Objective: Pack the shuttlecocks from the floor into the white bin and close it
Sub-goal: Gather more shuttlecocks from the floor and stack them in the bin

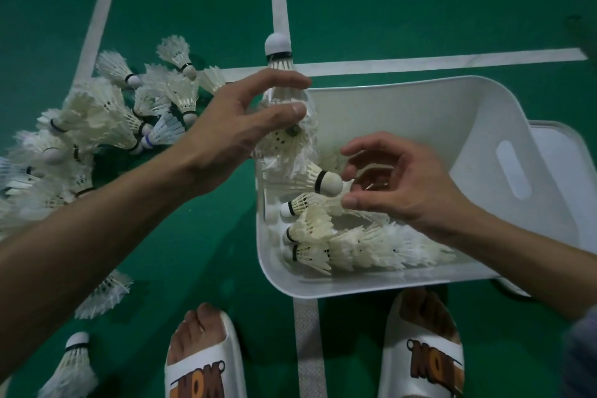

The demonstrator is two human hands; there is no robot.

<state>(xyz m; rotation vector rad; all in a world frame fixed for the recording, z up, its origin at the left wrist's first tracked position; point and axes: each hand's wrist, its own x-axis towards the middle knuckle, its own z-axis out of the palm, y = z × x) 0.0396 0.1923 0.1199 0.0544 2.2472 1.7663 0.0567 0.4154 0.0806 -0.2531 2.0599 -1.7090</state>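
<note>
Dozens of shuttlecocks (97, 119) lie heaped on the floor (387, 10) left of the white bin (420, 113), nearest the left hand (226, 129), whose curled fingers hold a nested stack (281, 74), cork pointing away, over the bin's rim, while the half-curled right hand (403, 184) has an unclear grip.
</note>
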